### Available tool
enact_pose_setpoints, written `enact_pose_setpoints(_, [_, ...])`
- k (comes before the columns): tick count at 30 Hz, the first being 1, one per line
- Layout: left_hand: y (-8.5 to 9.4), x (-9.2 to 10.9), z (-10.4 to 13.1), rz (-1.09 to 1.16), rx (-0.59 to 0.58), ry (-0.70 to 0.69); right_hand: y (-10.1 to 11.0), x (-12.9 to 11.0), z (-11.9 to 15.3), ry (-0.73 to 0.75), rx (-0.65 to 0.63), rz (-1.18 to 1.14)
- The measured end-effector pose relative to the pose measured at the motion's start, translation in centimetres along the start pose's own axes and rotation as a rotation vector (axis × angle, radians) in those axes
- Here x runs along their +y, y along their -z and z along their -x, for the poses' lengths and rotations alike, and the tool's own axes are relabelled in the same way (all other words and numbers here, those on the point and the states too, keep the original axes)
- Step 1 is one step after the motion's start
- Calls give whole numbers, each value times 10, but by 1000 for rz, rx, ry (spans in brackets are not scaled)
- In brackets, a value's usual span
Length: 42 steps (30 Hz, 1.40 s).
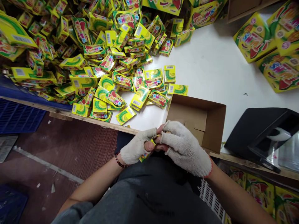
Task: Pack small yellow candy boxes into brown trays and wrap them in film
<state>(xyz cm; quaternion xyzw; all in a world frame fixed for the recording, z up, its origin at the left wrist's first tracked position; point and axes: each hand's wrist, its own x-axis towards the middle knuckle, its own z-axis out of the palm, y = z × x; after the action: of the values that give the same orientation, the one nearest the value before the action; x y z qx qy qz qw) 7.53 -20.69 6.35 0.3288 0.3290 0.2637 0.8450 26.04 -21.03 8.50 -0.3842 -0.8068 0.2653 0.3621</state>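
Steadying a packet [143,157] below the frame's centre, the left hand [136,147] grips it; the right hand [185,146] curls at its upper end, hold unclear. Light pressure should avoid creases.

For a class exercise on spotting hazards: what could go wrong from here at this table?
The small box in the left hand could crumple or slip, with the right hand crowding it.
Loose boxes lie at the table's wooden edge, so a nudge might drop one.
The open carton stands near the right hand, which might bump it.
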Motion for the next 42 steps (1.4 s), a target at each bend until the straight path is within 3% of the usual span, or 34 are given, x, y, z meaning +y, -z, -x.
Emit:
enact_pose_setpoints(6, [2, 2, 9, -112, 72, 28, 0, -2, 7, -69, -153, -217])
enact_pose_setpoints(13, [6, -20, 20, -96, -1, 119, -15, 1, 17, -119, -87, -187])
enact_pose_setpoints(17, [10, -26, 22, 24, 7, 213, -12, 3, 15, -272, -29, -259])
enact_pose_setpoints(22, [9, -25, 20, -33, -27, 231, 4, 2, 2, -75, -302, 44])
enact_pose_setpoints(27, [9, -26, 19, -69, 19, 225, 9, -1, -4, -64, -460, 303])
enact_pose_setpoints(33, [12, -22, 21, 63, 13, 274, 8, 6, 1, 89, -283, 94])
enact_pose_setpoints(37, [11, -18, 22, 154, -42, 302, 3, 9, 7, -11, -214, -132])
enact_pose_setpoints(42, [12, -18, 20, 123, -31, 292, -5, 11, 15, -123, -197, -243])
